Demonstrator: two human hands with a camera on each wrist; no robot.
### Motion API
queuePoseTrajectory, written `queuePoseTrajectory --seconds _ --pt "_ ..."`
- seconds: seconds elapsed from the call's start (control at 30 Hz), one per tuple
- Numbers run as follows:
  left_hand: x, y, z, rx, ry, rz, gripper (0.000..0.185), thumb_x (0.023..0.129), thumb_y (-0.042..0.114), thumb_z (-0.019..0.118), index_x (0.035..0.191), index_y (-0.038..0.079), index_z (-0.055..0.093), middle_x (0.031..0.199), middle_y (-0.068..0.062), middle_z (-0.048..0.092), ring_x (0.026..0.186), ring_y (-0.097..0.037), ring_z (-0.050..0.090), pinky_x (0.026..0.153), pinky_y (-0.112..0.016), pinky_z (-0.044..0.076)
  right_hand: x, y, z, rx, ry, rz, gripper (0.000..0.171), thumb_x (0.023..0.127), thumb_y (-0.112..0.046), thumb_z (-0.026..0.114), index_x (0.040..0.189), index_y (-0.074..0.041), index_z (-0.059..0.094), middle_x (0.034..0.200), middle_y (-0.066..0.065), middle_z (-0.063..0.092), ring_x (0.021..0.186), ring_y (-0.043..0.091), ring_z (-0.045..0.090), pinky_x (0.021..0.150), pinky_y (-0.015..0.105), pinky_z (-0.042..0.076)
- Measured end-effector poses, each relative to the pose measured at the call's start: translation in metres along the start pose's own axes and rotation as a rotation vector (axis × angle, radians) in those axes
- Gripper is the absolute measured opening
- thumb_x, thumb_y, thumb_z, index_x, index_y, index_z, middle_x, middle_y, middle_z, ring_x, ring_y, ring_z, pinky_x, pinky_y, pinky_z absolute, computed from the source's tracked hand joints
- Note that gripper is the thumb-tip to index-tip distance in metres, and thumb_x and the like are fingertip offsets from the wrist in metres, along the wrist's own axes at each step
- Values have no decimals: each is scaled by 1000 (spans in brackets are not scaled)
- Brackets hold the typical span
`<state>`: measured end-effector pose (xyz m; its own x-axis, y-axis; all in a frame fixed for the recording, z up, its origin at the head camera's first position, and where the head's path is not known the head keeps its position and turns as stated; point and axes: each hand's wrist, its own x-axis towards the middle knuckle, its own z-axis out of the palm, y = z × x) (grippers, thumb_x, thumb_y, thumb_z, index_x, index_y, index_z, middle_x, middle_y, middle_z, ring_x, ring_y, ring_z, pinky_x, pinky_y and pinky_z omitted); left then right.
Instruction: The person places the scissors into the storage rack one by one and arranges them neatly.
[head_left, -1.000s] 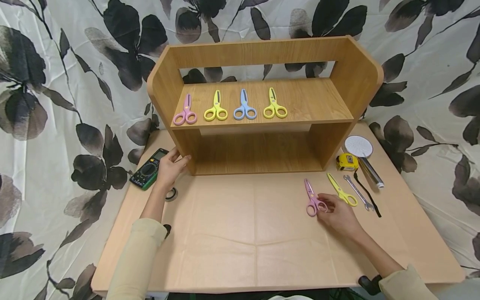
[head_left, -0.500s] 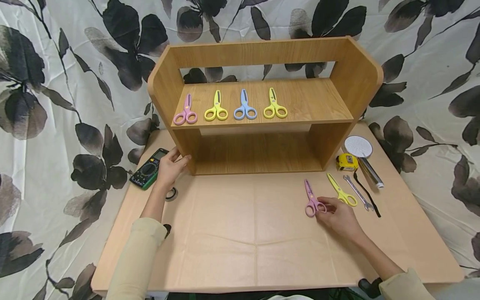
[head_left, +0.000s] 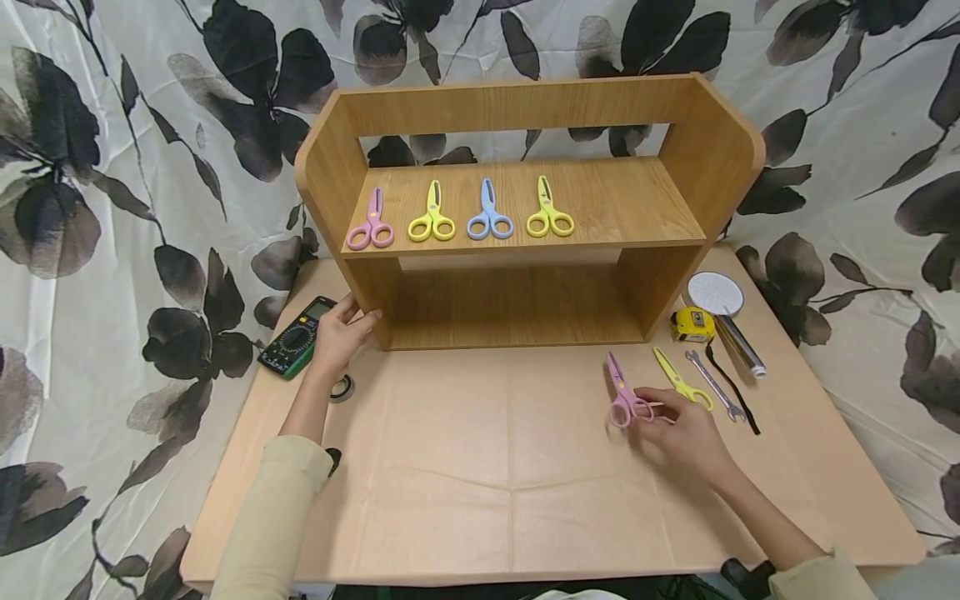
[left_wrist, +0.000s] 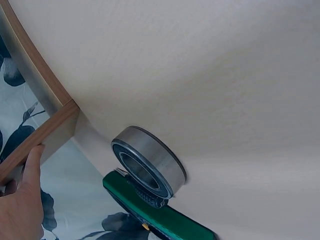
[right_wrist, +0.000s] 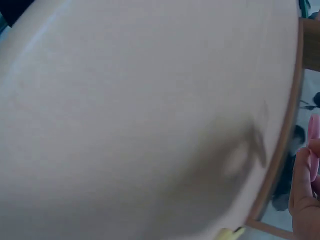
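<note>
Now pink scissors, handle loops pinched in the right hand grip, blades away.

No legible text or labels anywhere

Pale yellow long sleeves cover both forearms, hands bare.

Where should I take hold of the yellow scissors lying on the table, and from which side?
Probably by the handle loops: the yellow scissors lie flat, blades closed and pointing toward the shelf, loops toward you. Come from above at the near end. The wrench lies close on their right, and the right hand pinching the pink scissors is on their left, so stay narrow.
</note>
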<state>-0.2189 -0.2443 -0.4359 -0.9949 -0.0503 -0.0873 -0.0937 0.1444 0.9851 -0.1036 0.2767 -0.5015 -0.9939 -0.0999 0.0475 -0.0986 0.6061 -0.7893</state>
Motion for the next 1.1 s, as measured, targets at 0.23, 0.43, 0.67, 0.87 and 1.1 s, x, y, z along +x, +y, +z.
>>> queuePoseTrajectory --seconds 0.23,0.43,0.67,0.87,1.1 --pt "-2 1 1 12 7 1 70 101 9 62 164 10 31 167 -16 36 147 -39 46 115 -62 44 2 -43 -18 6 2 -78 45 87 -5 82 131 -5 70 121 13 71 100 -2 64 83 8 56" --pt "-1 -2 -1 -5 10 -16 71 101 8 63 164 12 32 168 -15 36 148 -38 45 116 -60 44 4 -80 -35 56 -7 -116 46 89 -7 81 133 -7 68 118 10 71 100 -7 65 81 13 60" --pt "0 -3 -1 3 10 -14 71 100 8 63 164 12 32 168 -15 35 148 -39 44 116 -61 43 13 -115 -53 107 26 -196 47 88 -2 81 134 -8 69 117 7 69 102 1 67 82 15 61" --pt "0 -2 -2 2 7 -11 71 101 8 62 165 12 30 169 -15 34 148 -38 44 116 -60 43 32 -133 -70 104 92 -273 51 86 4 80 134 -9 69 114 3 69 100 4 67 81 12 60" --pt "0 -1 -2 -6 1 -23 73 101 8 63 165 12 28 169 -14 33 150 -38 43 118 -59 42 64 -144 -84 23 145 -242 45 92 -10 78 136 -13 68 121 7 68 101 7 63 82 4 54"
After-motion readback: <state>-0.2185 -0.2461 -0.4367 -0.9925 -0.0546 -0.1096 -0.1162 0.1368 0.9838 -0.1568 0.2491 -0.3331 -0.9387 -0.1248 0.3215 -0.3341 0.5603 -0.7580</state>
